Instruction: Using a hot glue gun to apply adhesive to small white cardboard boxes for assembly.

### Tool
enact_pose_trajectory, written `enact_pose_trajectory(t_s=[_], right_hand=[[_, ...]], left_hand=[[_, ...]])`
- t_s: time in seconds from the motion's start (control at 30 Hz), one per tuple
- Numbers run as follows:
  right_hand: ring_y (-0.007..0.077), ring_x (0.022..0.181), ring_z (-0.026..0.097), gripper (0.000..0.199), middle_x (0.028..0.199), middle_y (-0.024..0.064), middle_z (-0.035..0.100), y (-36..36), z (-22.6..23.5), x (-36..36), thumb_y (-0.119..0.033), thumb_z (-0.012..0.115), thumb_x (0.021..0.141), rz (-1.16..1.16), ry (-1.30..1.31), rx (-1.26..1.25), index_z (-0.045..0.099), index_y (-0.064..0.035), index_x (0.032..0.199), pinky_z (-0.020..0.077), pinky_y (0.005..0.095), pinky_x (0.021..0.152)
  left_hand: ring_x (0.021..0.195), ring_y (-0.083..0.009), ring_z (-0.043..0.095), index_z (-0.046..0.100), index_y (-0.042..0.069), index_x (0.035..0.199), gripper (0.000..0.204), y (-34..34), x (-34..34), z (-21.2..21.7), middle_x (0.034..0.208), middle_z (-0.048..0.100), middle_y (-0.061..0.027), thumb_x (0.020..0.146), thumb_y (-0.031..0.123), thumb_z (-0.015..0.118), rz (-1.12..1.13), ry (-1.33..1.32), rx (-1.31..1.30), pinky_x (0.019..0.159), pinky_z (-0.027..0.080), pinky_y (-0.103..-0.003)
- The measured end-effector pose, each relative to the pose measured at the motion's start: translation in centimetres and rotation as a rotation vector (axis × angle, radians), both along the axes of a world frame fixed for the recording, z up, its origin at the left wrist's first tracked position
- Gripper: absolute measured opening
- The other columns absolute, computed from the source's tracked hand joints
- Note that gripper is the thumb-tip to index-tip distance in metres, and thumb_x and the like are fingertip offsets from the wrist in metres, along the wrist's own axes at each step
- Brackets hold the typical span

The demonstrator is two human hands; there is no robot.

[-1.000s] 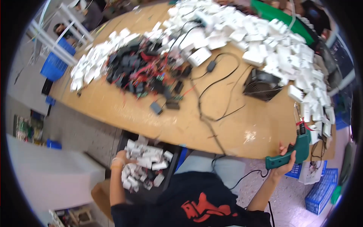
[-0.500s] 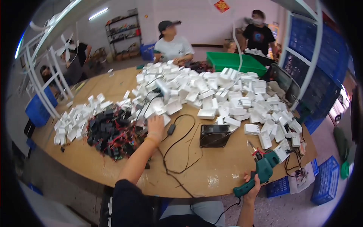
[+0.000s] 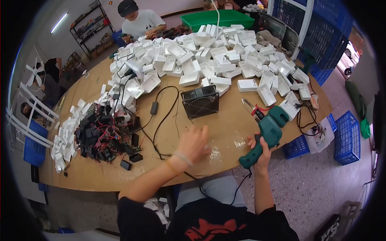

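Observation:
My right hand [image 3: 263,154] is wrapped around the handle of a green pistol-shaped soldering gun [image 3: 270,133]. Its thin metal tip points away, toward the white plastic cases [image 3: 225,60] heaped across the far side of the table. Over the bare cardboard-brown tabletop [image 3: 177,170], my left hand [image 3: 193,143] has its fingers curled in; whatever they may hold is hidden. Just beyond that hand stands a small black fan [image 3: 200,102]. To its left runs a black cord with an inline switch [image 3: 154,107]. Farther left lies a pile of black parts with red wires [image 3: 106,136].
Smaller white pieces [image 3: 64,140] lie at the left edge. A green tray [image 3: 217,19] stands at the far side, near a seated person [image 3: 142,24]. Blue crates [image 3: 346,138] sit on the floor to the right. A power cord hangs from the soldering gun over the table's edge.
My left hand has come back from beside the wired black parts to the middle front of the table. My right hand still holds the soldering gun. The view has tilted downward.

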State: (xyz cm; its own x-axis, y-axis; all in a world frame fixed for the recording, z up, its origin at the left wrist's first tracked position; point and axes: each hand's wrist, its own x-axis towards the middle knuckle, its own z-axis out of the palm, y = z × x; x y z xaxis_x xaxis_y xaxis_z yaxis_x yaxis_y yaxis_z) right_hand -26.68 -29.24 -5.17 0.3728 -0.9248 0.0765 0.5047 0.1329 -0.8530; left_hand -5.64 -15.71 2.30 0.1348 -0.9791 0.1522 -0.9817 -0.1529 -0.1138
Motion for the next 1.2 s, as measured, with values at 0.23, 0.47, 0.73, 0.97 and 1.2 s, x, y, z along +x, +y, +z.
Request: enact_pose_trajectory(t_s=[0.23, 0.47, 0.73, 0.97, 1.2], right_hand=[[0.0186, 0.069, 0.056, 0.03, 0.067, 0.0072, 0.052, 1.0, -0.5, 0.1, -0.022, 0.051, 0.094, 0.015, -0.013, 0.023, 0.055, 0.0049, 0.107, 0.0438, 0.043, 0.099], [0.0169, 0.075, 0.054, 0.036, 0.068, 0.0053, 0.05, 0.3, -2.5, -0.6, -0.026, 0.043, 0.099, 0.105, -0.082, 0.129, 0.049, 0.0036, 0.118, 0.0381, 0.0408, 0.106], [0.0158, 0.075, 0.05, 0.035, 0.067, 0.0047, 0.045, -0.4, -2.6, -0.4, -0.024, 0.04, 0.101, 0.122, -0.083, 0.02, 0.047, 0.0039, 0.12, 0.0329, 0.0432, 0.112], [0.0155, 0.075, 0.05, 0.036, 0.066, 0.0047, 0.044, -0.2, -2.9, -0.4, -0.024, 0.039, 0.101, 0.123, -0.082, 0.041, 0.047, 0.0046, 0.121, 0.0335, 0.0432, 0.112], [0.0157, 0.073, 0.051, 0.037, 0.067, 0.0044, 0.045, -0.7, -2.8, -0.6, -0.026, 0.042, 0.1, 0.113, -0.053, 0.07, 0.049, 0.0051, 0.12, 0.0361, 0.0431, 0.109]], left_hand=[[0.093, -0.027, 0.056, 0.054, 0.004, 0.11, 0.077, -2.6, -1.9, -4.1, 0.101, 0.057, -0.0096, 0.06, 0.059, 0.077, 0.115, 0.266, -0.253, 0.078, 0.042, -0.039], [0.099, -0.0301, 0.057, 0.054, 0.004, 0.113, 0.075, -1.8, -1.3, -5.5, 0.106, 0.058, -0.0115, 0.063, 0.054, 0.078, 0.136, 0.405, -0.164, 0.087, 0.047, -0.042], [0.102, -0.0319, 0.056, 0.051, 0.001, 0.12, 0.057, 13.3, 4.0, -4.5, 0.114, 0.057, -0.0169, 0.076, 0.028, 0.075, 0.609, 0.16, -0.739, 0.087, 0.044, -0.043], [0.091, -0.0216, 0.057, 0.05, -0.001, 0.119, 0.043, 22.6, 7.6, -4.5, 0.1, 0.056, -0.0107, 0.077, -0.007, 0.055, 0.67, 0.521, -0.942, 0.089, 0.047, -0.032], [0.083, -0.0242, 0.058, 0.054, 0.003, 0.115, 0.041, 20.6, 4.7, -1.2, 0.091, 0.055, -0.0126, 0.077, -0.008, 0.044, 0.344, 0.609, -0.393, 0.077, 0.048, -0.032]])
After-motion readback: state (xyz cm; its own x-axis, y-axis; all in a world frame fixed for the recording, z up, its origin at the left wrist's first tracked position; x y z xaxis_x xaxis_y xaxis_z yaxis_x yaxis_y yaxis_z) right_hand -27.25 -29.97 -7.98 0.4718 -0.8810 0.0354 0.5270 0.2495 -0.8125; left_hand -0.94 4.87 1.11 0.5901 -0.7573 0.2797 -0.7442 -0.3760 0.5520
